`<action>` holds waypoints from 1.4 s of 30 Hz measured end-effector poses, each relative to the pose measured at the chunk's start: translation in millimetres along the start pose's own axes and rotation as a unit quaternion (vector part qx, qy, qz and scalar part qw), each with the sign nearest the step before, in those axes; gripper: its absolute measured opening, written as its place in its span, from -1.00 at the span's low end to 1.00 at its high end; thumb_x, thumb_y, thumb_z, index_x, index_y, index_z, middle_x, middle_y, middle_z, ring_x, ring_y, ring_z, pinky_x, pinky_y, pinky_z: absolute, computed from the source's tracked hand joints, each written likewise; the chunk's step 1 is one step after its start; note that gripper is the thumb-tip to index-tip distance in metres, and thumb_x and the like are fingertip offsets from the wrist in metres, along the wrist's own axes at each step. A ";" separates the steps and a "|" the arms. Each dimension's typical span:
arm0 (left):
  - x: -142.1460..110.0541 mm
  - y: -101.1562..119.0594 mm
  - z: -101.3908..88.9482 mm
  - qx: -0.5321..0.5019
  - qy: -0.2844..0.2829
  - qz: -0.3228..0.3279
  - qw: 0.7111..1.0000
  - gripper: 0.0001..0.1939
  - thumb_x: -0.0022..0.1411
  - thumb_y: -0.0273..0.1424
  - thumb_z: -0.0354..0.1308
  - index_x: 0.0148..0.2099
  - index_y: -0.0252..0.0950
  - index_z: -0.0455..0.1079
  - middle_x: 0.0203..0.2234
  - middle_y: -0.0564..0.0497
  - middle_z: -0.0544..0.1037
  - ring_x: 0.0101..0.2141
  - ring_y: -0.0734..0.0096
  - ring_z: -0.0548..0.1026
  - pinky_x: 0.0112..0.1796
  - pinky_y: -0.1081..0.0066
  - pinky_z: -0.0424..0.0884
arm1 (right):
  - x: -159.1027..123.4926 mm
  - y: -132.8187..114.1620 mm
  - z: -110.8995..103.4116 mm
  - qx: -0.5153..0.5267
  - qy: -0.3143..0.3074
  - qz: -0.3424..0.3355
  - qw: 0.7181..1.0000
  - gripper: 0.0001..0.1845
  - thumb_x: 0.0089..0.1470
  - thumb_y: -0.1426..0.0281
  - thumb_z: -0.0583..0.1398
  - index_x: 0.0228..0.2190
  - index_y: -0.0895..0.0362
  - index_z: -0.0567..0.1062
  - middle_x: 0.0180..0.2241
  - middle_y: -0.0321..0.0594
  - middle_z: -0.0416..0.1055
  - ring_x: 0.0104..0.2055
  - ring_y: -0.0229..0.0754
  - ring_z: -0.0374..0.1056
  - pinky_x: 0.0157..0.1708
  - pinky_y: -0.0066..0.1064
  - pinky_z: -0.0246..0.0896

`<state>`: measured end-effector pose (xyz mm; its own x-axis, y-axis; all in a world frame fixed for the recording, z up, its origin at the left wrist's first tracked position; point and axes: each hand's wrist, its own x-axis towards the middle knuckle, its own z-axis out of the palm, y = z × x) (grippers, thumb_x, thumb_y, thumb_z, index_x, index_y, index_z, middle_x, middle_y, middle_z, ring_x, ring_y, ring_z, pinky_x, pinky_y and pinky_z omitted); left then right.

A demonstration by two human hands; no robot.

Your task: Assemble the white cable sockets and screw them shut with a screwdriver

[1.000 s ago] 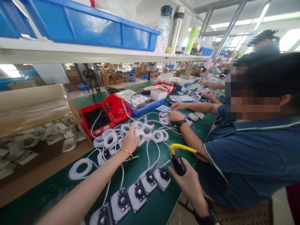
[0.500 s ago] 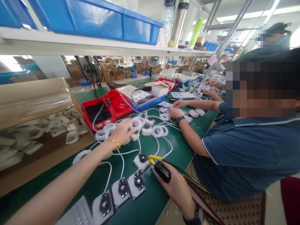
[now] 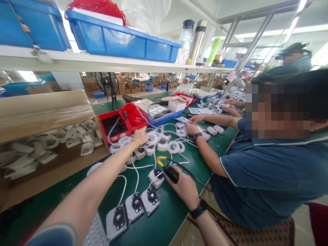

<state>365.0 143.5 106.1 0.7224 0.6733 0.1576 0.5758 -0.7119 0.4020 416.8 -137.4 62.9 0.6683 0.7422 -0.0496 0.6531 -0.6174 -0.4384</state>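
My left hand (image 3: 140, 136), with a yellow bracelet at its wrist, is over the coiled white cables (image 3: 125, 140) near the red bin. Its fingers are mostly turned away and partly hidden, so their grip is unclear. In my right hand (image 3: 186, 186) is a black corded electric screwdriver (image 3: 171, 173) with a yellow bent sleeve at its cord end. It is held by the grey square housing (image 3: 156, 178) with a black round centre; whether it touches cannot be seen. Similar housings (image 3: 116, 223) lie nearer, cables attached. More cabled housings (image 3: 162, 145) sit among the coils.
A co-worker (image 3: 256, 174) sits close on the right, hands on parts. An open carton (image 3: 51, 114) of white plastic parts stands left. Red bins (image 3: 114, 127) and a blue tray (image 3: 166, 118) line the back. The shelf (image 3: 107, 64) holding blue bins (image 3: 123, 37) crosses above.
My left hand and wrist have reached farther forward over the coils, and its fingers show less. My right hand has raised the screwdriver and moved away from me. The view has shifted slightly.
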 end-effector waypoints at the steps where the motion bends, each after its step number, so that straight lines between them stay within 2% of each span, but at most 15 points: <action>1: 6.9 4.0 6.3 0.004 -0.007 -0.001 1.000 -0.65 0.25 -0.28 0.08 0.04 -0.33 0.27 -0.06 -0.11 0.39 -0.12 0.27 0.42 -0.14 0.15 0.41 | -3.8 -2.2 2.4 0.005 0.000 -0.003 1.000 -0.56 0.05 0.22 0.12 0.00 -0.08 0.34 -0.15 -0.25 0.49 -0.17 -0.07 0.45 -0.26 -0.37 0.27; 5: 8.5 15.8 15.7 0.012 0.000 0.010 1.000 -0.68 0.26 -0.28 0.07 0.01 -0.32 0.29 -0.08 -0.10 0.40 -0.15 0.30 0.43 -0.16 0.18 0.42 | -16.7 -2.7 6.6 0.020 -0.006 0.020 1.000 -0.53 0.03 0.25 0.14 0.02 -0.07 0.32 -0.10 -0.26 0.47 -0.14 -0.07 0.44 -0.24 -0.35 0.28; 8: -7.6 24.5 5.8 0.012 0.039 0.050 0.998 -0.69 0.30 -0.33 0.01 0.05 -0.31 0.27 -0.05 -0.11 0.39 -0.09 0.26 0.40 -0.08 0.18 0.36 | -19.6 0.9 4.7 0.030 -0.004 0.026 0.999 -0.52 0.04 0.24 0.13 0.04 -0.07 0.30 -0.09 -0.26 0.46 -0.11 -0.07 0.42 -0.22 -0.34 0.28; 11: -30.0 39.2 -8.0 0.012 0.059 0.107 0.992 -0.62 0.32 -0.38 -0.09 0.17 -0.26 0.15 0.00 -0.09 0.37 -0.01 0.25 0.37 -0.03 0.30 0.31 | -19.4 3.0 4.4 0.031 0.007 0.019 0.999 -0.52 0.05 0.23 0.13 0.04 -0.08 0.30 -0.09 -0.27 0.46 -0.11 -0.08 0.42 -0.20 -0.34 0.28; 16: -64.1 74.3 -13.6 0.022 0.039 0.205 0.978 -0.52 0.34 -0.40 -0.18 0.28 -0.09 -0.03 -0.11 -0.03 0.42 -0.13 0.31 0.44 -0.19 0.40 0.35 | -20.1 2.3 7.3 0.033 0.013 0.015 0.999 -0.53 0.06 0.21 0.12 0.04 -0.09 0.30 -0.09 -0.28 0.46 -0.09 -0.08 0.41 -0.19 -0.33 0.28; 20: -62.9 98.6 -4.8 0.019 0.023 0.257 0.966 -0.53 0.37 -0.38 -0.31 0.28 -0.05 -0.01 -0.19 -0.08 0.42 -0.21 0.29 0.46 -0.25 0.38 0.35 | -20.2 1.2 7.3 0.031 0.005 0.027 0.999 -0.52 0.06 0.19 0.12 0.04 -0.06 0.29 -0.14 -0.23 0.49 -0.12 -0.05 0.43 -0.22 -0.33 0.28; 26: -23.6 108.8 8.6 -0.035 0.012 0.206 0.978 -0.61 0.28 -0.45 -0.13 0.12 -0.10 0.23 -0.14 -0.02 0.47 -0.17 0.25 0.47 -0.17 0.31 0.37 | -20.6 5.3 15.0 0.036 -0.002 0.036 0.999 -0.50 0.04 0.22 0.12 0.04 -0.03 0.29 -0.13 -0.19 0.48 -0.11 0.00 0.43 -0.19 -0.28 0.28; 29: -17.9 97.1 11.2 -0.061 0.029 0.165 0.984 -0.62 0.20 -0.53 -0.08 0.04 -0.16 0.27 -0.09 0.04 0.48 -0.10 0.34 0.44 -0.08 0.36 0.35 | -24.3 17.6 10.5 0.102 0.002 0.022 0.995 -0.47 -0.02 0.24 0.15 0.04 -0.01 0.31 -0.14 -0.21 0.49 -0.13 -0.03 0.44 -0.19 -0.35 0.29; 31: -19.7 84.2 12.9 -0.071 0.038 0.149 0.986 -0.61 0.16 -0.56 -0.07 0.01 -0.16 0.28 -0.05 0.08 0.46 -0.07 0.40 0.42 -0.04 0.40 0.34 | -20.9 25.5 -6.8 0.149 0.043 0.069 0.985 -0.50 -0.06 0.19 0.18 -0.05 0.06 0.37 -0.32 -0.21 0.54 -0.32 -0.05 0.48 -0.33 -0.38 0.32; 33: -22.7 70.1 14.7 -0.074 0.040 0.137 0.987 -0.60 0.13 -0.58 -0.05 0.00 -0.17 0.29 -0.06 0.07 0.47 -0.07 0.40 0.43 -0.04 0.39 0.34 | -6.4 26.5 -37.5 0.197 0.067 0.114 0.971 -0.55 -0.07 0.07 0.17 -0.22 0.13 0.43 -0.57 -0.25 0.47 -0.60 -0.12 0.38 -0.54 -0.39 0.27; 36: -27.1 51.8 13.8 -0.074 0.030 0.139 0.987 -0.61 0.11 -0.58 -0.03 -0.01 -0.21 0.31 -0.09 0.02 0.49 -0.10 0.33 0.45 -0.06 0.33 0.36 | 44.3 7.4 -91.6 0.250 0.040 0.043 0.967 -0.53 -0.14 0.02 0.24 -0.35 0.16 0.42 -0.72 -0.35 0.34 -0.66 -0.19 0.30 -0.60 -0.44 0.21; 38: -30.7 43.1 9.1 -0.077 0.018 0.161 0.984 -0.62 0.11 -0.57 -0.01 -0.02 -0.22 0.31 -0.10 0.01 0.48 -0.10 0.32 0.45 -0.07 0.33 0.36 | 95.7 -15.5 -113.6 0.254 -0.002 -0.013 0.967 -0.58 -0.15 0.06 0.28 -0.42 0.15 0.39 -0.73 -0.37 0.32 -0.70 -0.27 0.26 -0.66 -0.49 0.14; 40: -35.1 35.8 2.1 -0.078 0.010 0.190 0.979 -0.61 0.12 -0.57 -0.01 0.00 -0.21 0.30 -0.08 0.01 0.46 -0.12 0.35 0.45 -0.08 0.35 0.37 | 152.4 -40.0 -114.9 0.317 -0.112 -0.015 0.942 -0.63 -0.17 0.17 0.34 -0.41 0.15 0.37 -0.59 -0.33 0.43 -0.73 -0.37 0.20 -0.74 -0.56 0.04; 41: -37.5 32.1 -1.7 -0.079 0.009 0.204 0.976 -0.61 0.14 -0.57 -0.03 0.02 -0.20 0.28 -0.08 0.01 0.45 -0.13 0.36 0.45 -0.10 0.37 0.37 | 179.8 -51.4 -108.3 0.350 -0.193 0.030 0.916 -0.63 -0.19 0.24 0.36 -0.39 0.14 0.36 -0.56 -0.32 0.45 -0.75 -0.40 0.18 -0.76 -0.57 0.01; 42: -39.8 28.1 -5.2 -0.080 0.014 0.218 0.973 -0.61 0.15 -0.57 -0.05 0.03 -0.20 0.27 -0.08 0.00 0.44 -0.14 0.36 0.45 -0.13 0.38 0.38 | 205.1 -62.0 -98.4 0.356 -0.232 0.050 0.904 -0.65 -0.17 0.28 0.36 -0.40 0.15 0.35 -0.57 -0.30 0.45 -0.76 -0.39 0.16 -0.78 -0.57 0.02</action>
<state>350.5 97.7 115.8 0.8728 0.3212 0.3674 0.1483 -0.8918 0.4274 548.4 27.4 168.2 0.3828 0.8230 -0.4198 0.0914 -0.4859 -0.8692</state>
